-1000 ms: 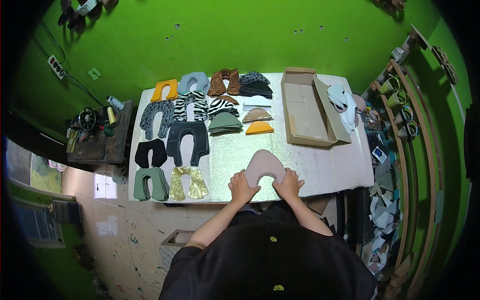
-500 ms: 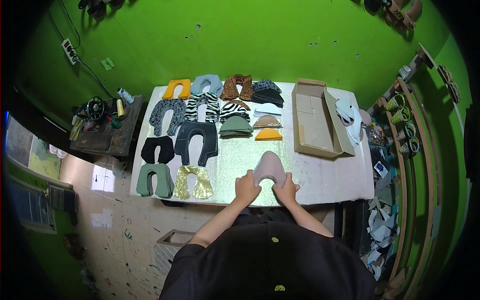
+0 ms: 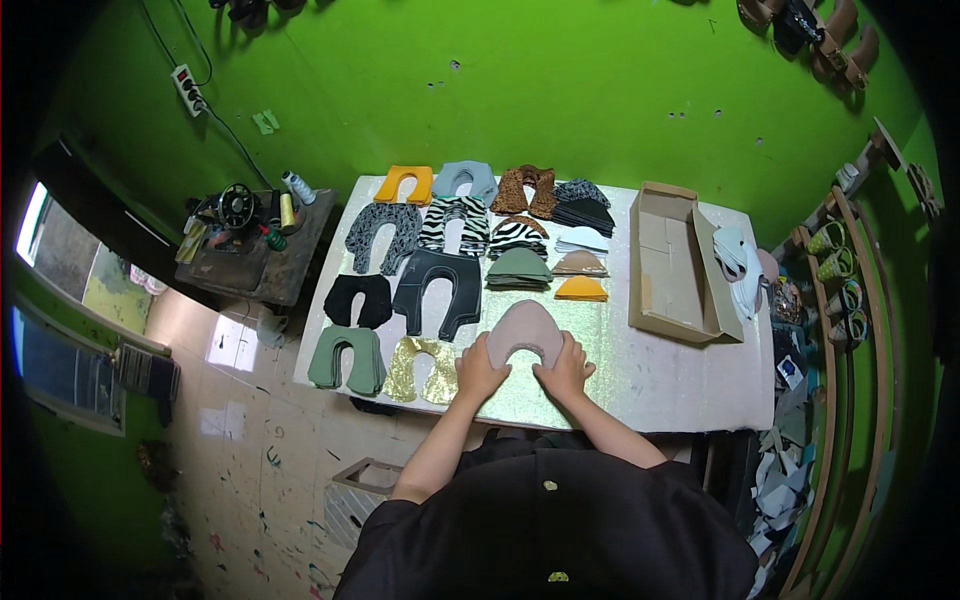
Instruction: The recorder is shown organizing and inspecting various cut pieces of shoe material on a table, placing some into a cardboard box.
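Note:
A stack of dusty-pink, U-shaped shoe-upper pieces (image 3: 525,327) lies at the near middle of the table, its curved end pointing away from me. My left hand (image 3: 482,372) grips its left leg, and my right hand (image 3: 566,368) grips the right one. Just left of my left hand are gold glittery U-shaped pieces (image 3: 410,375). Beyond the pink stack sit half-round pieces in orange (image 3: 581,289), tan (image 3: 580,263) and green (image 3: 518,268). A dark U-shaped stack with pale stitching (image 3: 465,285) stands to the far left of my hands.
More cut stacks, among them zebra (image 3: 437,218), leopard (image 3: 516,190), black (image 3: 345,300) and green (image 3: 328,352), cover the table's left half. An open cardboard box (image 3: 655,285) stands at right, with pale pieces (image 3: 737,265) beside it. A sewing machine (image 3: 237,207) is at far left.
The pink stack has gone from tilted to lying flatter on the table, with both hands still on its legs. My view has shifted, so the scene sits further right and lower.

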Demonstrator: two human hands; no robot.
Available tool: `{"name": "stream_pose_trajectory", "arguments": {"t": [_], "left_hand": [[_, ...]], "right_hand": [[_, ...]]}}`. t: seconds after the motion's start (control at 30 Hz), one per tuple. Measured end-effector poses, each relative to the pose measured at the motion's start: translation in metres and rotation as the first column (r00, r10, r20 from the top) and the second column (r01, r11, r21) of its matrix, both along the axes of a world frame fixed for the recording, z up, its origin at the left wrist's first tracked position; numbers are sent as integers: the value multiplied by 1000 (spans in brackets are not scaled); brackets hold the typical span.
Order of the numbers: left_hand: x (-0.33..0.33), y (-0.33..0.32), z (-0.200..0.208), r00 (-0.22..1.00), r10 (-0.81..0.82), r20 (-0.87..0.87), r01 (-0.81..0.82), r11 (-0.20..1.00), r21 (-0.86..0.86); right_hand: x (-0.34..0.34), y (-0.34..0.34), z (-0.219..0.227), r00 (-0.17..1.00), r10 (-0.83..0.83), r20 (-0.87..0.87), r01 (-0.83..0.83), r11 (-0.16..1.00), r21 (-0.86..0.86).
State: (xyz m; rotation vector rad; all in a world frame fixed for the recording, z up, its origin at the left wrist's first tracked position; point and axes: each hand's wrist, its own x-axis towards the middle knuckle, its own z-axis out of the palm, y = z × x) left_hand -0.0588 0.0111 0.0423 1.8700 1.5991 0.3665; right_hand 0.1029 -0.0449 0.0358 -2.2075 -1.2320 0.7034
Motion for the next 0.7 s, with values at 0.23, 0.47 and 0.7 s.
{"name": "stream_pose_trajectory", "arguments": {"t": [0.23, 0.47, 0.7], "left_hand": [[15, 5, -10, 915, -379, -134, 401, 833, 381], [25, 9, -40, 915, -330, -231, 399, 821, 408], [41, 7, -23, 933, -262, -248, 321, 917, 238]], "right_hand": [[-2, 4, -11, 844, 372, 387, -413, 910, 25], [6, -7, -12, 843, 402, 357, -421, 907, -26], [41, -34, 12, 849, 409, 333, -408, 910, -76]]}}
